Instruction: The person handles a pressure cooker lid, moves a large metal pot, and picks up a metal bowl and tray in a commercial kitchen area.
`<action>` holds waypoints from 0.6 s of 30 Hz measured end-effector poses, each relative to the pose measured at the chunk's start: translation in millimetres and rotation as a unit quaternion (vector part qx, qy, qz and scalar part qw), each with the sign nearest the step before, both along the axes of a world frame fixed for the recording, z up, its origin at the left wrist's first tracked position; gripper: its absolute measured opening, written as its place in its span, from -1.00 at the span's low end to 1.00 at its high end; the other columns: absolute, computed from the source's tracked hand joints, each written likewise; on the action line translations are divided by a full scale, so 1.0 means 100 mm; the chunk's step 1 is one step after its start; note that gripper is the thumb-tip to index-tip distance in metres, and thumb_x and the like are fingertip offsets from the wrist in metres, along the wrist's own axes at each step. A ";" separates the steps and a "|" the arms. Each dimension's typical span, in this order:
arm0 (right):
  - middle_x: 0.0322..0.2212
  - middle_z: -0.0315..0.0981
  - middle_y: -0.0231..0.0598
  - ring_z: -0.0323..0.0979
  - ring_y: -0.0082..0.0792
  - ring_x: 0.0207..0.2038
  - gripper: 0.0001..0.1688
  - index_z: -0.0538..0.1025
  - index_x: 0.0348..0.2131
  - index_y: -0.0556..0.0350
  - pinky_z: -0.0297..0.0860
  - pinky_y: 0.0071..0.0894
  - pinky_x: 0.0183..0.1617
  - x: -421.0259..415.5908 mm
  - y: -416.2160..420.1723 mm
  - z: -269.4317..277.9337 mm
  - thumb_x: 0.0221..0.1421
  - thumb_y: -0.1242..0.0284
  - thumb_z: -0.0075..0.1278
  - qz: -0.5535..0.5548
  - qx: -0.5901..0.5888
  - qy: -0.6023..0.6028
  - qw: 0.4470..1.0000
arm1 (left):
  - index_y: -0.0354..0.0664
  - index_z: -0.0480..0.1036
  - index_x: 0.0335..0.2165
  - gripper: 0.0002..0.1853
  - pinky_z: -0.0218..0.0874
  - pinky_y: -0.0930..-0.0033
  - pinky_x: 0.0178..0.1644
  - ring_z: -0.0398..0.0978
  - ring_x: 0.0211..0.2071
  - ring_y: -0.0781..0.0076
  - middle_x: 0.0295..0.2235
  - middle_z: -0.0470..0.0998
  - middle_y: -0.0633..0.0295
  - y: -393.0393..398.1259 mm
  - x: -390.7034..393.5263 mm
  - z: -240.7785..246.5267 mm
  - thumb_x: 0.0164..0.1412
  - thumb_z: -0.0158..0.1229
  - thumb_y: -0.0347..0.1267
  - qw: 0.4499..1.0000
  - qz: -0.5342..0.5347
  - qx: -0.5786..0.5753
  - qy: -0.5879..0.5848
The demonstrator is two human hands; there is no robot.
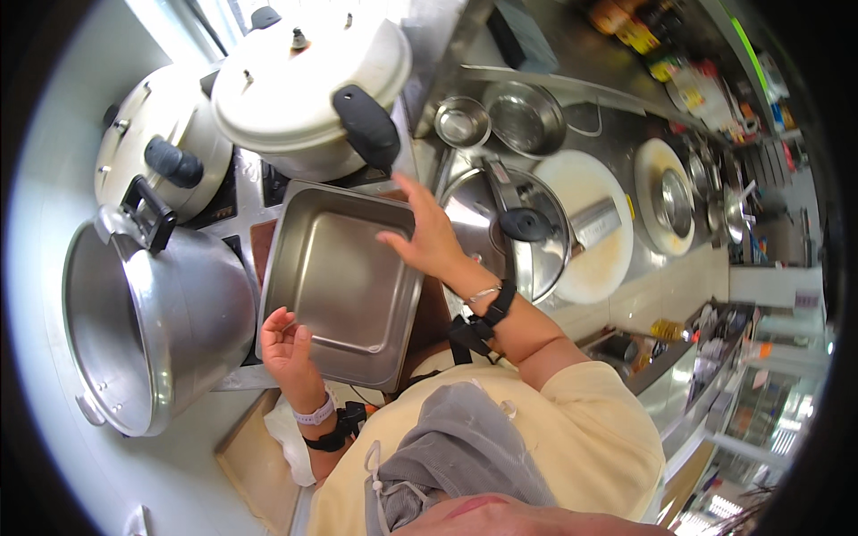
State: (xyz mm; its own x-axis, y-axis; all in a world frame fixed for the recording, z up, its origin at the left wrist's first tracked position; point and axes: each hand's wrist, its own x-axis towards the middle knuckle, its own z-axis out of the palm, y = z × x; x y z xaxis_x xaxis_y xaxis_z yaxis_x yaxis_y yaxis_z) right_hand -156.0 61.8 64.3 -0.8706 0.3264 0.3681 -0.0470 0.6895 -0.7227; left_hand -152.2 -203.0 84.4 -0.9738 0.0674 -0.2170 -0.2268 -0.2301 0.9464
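Note:
A rectangular stainless steel pan (348, 281), with nothing in it, lies before me. My right hand (429, 234) hovers at its far right edge, fingers spread, near the black handle of a large pressure cooker (301, 87). At the near left edge of the pan is my left hand (288, 348), palm partly up and fingers loosely curled, holding nothing; whether it touches the rim I cannot tell. To the right of the pan, a steel pressure cooker lid (462, 208) with a black handle lies top up.
On the left stand an open aluminium pot (201, 315) and a second lidded pressure cooker (208, 134). Right of the lid, a cleaver (596, 224) rests on a round white cutting board (610, 268). Two steel bowls (525, 119) (462, 122) sit behind it.

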 end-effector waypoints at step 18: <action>-0.16 0.37 0.21 0.41 0.10 -0.12 0.15 0.14 0.01 0.41 0.35 -0.16 -0.05 2.03 0.86 -0.87 -0.40 0.13 0.41 -0.295 -0.091 -0.298 0.903 | -0.25 0.34 -0.09 -0.62 0.17 0.58 -0.10 0.34 -0.22 0.61 -0.23 0.39 0.33 0.48 0.80 0.22 0.07 0.11 -0.62 0.990 -0.125 -0.052 0.027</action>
